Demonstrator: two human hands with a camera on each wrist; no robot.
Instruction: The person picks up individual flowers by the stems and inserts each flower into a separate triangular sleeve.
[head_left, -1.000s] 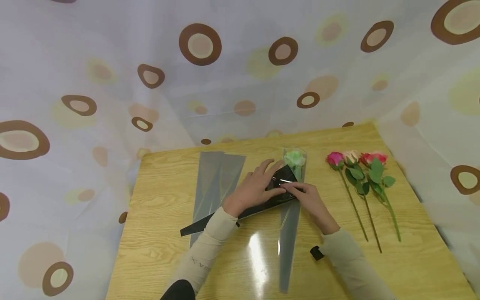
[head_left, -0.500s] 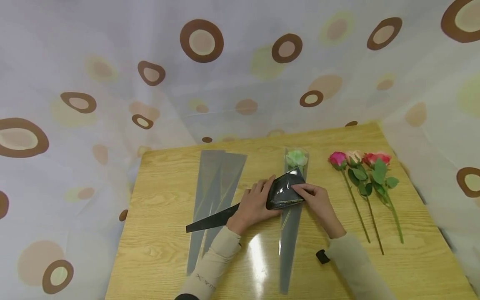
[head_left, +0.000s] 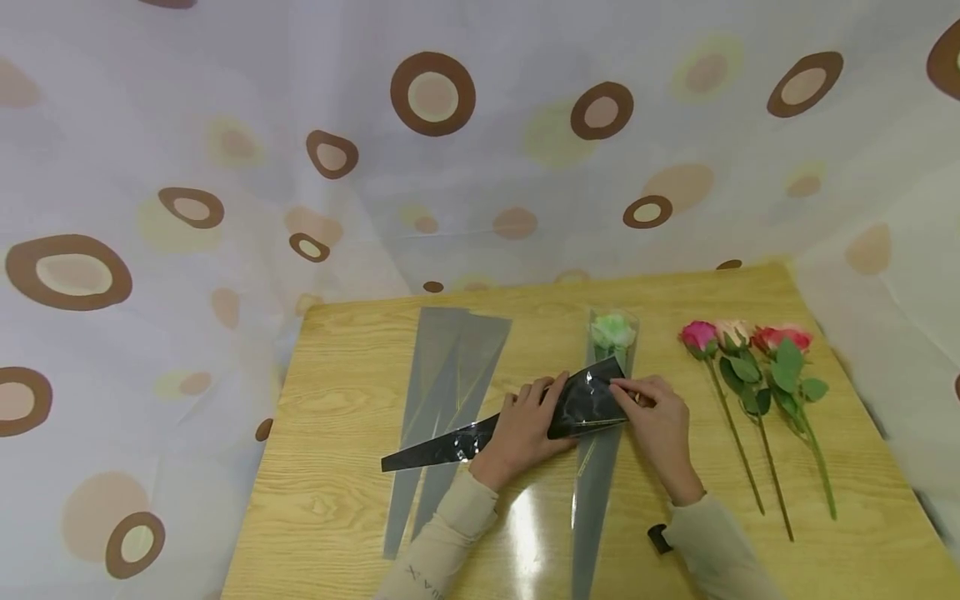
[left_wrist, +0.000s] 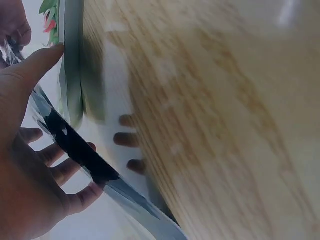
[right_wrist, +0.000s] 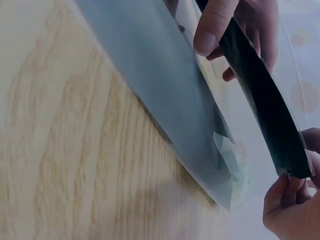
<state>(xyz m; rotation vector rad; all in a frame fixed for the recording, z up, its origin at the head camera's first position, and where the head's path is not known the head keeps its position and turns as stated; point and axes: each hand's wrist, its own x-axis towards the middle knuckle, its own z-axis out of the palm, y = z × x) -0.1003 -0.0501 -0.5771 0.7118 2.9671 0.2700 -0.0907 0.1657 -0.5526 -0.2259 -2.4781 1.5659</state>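
Note:
A glossy black tapered flower sleeve (head_left: 588, 404) slants over the table, its narrow tail pointing left. My left hand (head_left: 525, 429) grips it partway along, thumb on one side and fingers on the other in the left wrist view. At the wide end, my right hand (head_left: 662, 421) pinches the edge between thumb and fingertips. The right wrist view shows the black sleeve (right_wrist: 265, 105) held above the table between both hands. Behind it lies a pale green rose (head_left: 612, 331) inside a clear and grey sleeve (head_left: 597, 492), partly covered by the black one.
Two grey flower sleeves (head_left: 435, 375) lie overlapping on the left of the wooden table (head_left: 337, 375). To the right rest a magenta rose (head_left: 699, 336), a peach rose (head_left: 732, 333) and a red rose (head_left: 780, 340) with stems. A patterned curtain (head_left: 517, 150) surrounds the table's far sides.
My left hand has slid back from the black sleeve's wide end, uncovering it, and now grips it lower. The right hand keeps pinching near the wide end's edge. The head view has shifted slightly.

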